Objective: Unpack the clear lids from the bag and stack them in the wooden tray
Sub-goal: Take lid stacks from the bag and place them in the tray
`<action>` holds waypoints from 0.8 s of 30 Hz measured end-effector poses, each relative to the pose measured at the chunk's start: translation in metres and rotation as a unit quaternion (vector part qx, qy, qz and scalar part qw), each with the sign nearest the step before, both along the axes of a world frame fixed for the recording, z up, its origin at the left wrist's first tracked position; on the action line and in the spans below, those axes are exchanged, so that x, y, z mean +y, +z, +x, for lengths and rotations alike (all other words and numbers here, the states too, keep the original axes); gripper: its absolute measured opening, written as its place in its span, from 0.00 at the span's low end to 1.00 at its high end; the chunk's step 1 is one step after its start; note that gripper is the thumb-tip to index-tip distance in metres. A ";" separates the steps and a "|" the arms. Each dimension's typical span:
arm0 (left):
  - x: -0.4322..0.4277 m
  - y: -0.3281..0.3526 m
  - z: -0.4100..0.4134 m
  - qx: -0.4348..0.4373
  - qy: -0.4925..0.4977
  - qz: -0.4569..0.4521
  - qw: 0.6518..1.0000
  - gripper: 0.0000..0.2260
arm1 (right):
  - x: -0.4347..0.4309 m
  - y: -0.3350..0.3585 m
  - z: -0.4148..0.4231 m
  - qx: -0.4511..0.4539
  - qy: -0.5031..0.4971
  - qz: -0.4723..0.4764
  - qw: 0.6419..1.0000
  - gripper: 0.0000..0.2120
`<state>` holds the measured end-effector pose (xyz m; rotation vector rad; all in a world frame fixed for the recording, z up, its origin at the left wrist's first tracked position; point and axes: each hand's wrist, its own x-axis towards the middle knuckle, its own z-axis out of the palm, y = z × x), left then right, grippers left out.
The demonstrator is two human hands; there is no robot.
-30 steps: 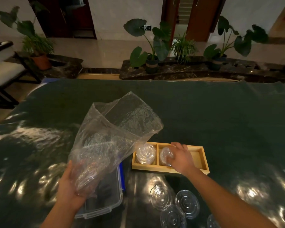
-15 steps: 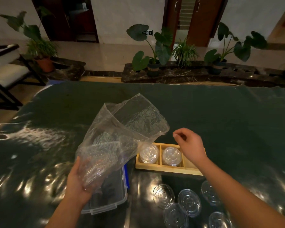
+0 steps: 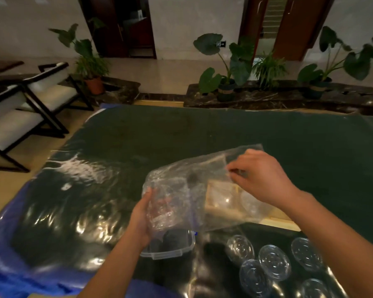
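Observation:
A crumpled clear plastic bag [image 3: 192,190] hangs over the table, stretched between both hands. My left hand [image 3: 141,218] grips its bottom end, where clear lids show through the plastic. My right hand [image 3: 261,177] pinches the bag's open edge at the upper right. The wooden tray [image 3: 276,221] lies under the bag and my right wrist, mostly hidden, with clear lids dimly seen in it through the plastic. Several loose clear lids [image 3: 274,262] lie on the table at the lower right.
A clear plastic box [image 3: 170,246] with dark contents sits under my left hand. The table wears a dark green cloth [image 3: 181,130] under shiny film, with blue sheet [image 3: 13,274] at the left edge. Chairs [image 3: 19,108] stand at the left, potted plants [image 3: 226,67] beyond.
My right hand left the tray, rose and took hold of the bag's open edge. The bag has tipped from upright to lying sideways over the tray. The view swung right.

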<state>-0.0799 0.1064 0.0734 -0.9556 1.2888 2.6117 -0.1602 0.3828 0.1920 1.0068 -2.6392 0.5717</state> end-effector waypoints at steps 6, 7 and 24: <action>0.006 0.006 0.004 -0.004 -0.033 -0.048 0.998 0.21 | -0.039 -0.011 0.011 -0.137 0.106 0.138 0.975 0.20; 0.007 0.006 0.005 -0.002 -0.033 -0.044 0.998 0.21 | -0.044 -0.016 0.015 -0.150 0.112 0.150 0.971 0.23; 0.012 0.003 0.021 -0.028 -0.094 0.001 0.995 0.21 | -0.082 -0.053 0.074 -0.301 0.145 -0.006 0.943 0.22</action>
